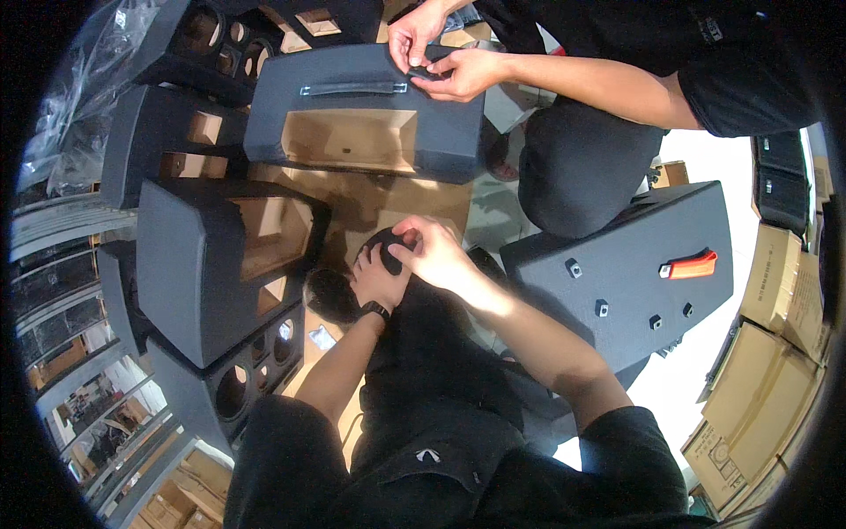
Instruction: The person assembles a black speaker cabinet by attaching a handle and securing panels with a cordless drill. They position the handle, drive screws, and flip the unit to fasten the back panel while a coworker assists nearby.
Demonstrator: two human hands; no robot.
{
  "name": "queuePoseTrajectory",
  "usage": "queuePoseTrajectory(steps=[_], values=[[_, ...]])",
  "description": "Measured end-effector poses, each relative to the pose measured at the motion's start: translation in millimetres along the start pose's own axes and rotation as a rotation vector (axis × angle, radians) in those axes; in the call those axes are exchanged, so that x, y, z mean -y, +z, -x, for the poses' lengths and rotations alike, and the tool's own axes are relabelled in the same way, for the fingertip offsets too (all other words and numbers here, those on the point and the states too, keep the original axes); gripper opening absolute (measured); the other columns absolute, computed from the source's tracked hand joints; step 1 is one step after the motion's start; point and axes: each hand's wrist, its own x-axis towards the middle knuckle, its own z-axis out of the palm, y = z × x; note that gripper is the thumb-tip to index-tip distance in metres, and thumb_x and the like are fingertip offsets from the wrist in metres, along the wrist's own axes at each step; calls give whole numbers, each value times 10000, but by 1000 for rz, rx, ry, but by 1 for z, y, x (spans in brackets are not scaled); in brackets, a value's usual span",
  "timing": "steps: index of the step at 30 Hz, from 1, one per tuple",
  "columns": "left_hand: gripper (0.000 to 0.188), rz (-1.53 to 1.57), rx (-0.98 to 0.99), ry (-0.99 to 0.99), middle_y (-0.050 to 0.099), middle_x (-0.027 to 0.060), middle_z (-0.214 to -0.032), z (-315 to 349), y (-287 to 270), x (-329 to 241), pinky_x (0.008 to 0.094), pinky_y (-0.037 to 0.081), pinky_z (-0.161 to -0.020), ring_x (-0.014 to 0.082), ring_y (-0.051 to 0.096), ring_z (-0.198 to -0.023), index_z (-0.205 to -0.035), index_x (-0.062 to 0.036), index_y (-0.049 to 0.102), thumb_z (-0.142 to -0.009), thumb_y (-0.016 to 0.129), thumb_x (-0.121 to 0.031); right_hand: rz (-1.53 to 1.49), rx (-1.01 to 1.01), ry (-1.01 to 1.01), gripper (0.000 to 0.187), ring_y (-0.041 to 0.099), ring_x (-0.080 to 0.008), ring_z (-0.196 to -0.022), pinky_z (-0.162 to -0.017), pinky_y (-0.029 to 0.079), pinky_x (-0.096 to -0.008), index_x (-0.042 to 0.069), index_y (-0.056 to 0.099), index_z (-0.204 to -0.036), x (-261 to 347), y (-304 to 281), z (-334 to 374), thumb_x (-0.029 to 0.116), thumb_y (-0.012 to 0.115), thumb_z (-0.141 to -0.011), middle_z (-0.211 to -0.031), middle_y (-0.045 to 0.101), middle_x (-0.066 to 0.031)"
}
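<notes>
My left hand (379, 278), with a dark band at its wrist, lies with spread fingers over a black rounded form (385, 240) at the top of my dark-clothed leg. Whether that form is my knee or a separate object, I cannot tell. Right beside it, my right hand (432, 256) is bent over the same form, thumb and fingers curled in. Anything small between them is hidden. Beyond my hands stands a dark grey speaker cabinet (348, 137) with a strap handle (352, 89) and a rectangular opening. Another person's hands (441, 72) work at its upper right corner with a small black part.
Several more dark cabinets, one with a wooden-edged opening (176, 264), crowd the left. At right lies a cabinet (617, 273) bearing small square black feet and an orange strap (690, 265). The other person's knee (582, 172) juts in above it. Cardboard boxes (749, 406) line the right edge.
</notes>
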Motion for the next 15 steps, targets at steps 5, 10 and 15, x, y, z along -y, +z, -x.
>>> queuePoseTrajectory(steps=[5, 10, 15], values=[[853, 21, 31, -6, 423, 167, -1605, 1, -3, 0, 570, 395, -1150, 387, 425, -1464, -1542, -145, 465, -863, 648, -628, 28, 41, 9, 344, 724, -320, -920, -819, 571, -440, 45, 715, -1103, 3, -1, 1, 252, 803, -843, -944, 715, -156], [853, 15, 45, -7, 430, 171, -1599, 0, -3, -1, 573, 398, -1141, 377, 420, -1471, -1536, -140, 472, -863, 630, -639, 51, 60, 27, 359, 722, -331, -927, -836, 571, -445, 46, 711, -1114, 3, -2, 1, 266, 799, -845, -948, 717, -158], [846, 29, 34, -13, 432, 160, -1598, 1, -5, -3, 574, 392, -1148, 373, 420, -1472, -1535, -139, 473, -867, 624, -636, 46, 77, 40, 362, 723, -332, -944, -857, 573, -448, 47, 709, -1122, 3, -2, 1, 264, 799, -846, -961, 720, -166]])
